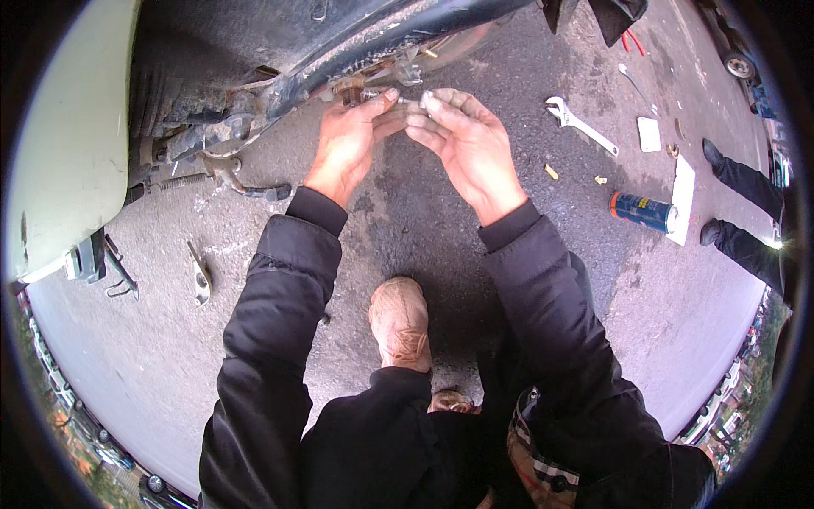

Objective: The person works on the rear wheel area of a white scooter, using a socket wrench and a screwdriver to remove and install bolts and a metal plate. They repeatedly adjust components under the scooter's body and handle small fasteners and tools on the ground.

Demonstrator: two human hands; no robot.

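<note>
Both hands are raised close together beside the underside of a scooter-like vehicle (pixel 314 72). A small, thin metal piece (pixel 409 101) spans the gap between my fingertips; its exact kind is too small to tell. My left hand (pixel 352 140) pinches toward its left end, thumb on top, next to the grimy metal parts of the vehicle. My right hand (pixel 465 140) has thumb and fingers closed on its right end, where a pale tip shows. The fingers hide most of the piece.
An adjustable wrench (pixel 581 125), a blue spray can (pixel 642 212) and a white sheet (pixel 681 199) lie on the asphalt at right, with red-handled pliers (pixel 633 42) farther off. A metal bracket (pixel 200 273) lies left. A kickstand (pixel 246 182) juts from the vehicle. Someone's legs (pixel 746 182) are at far right.
</note>
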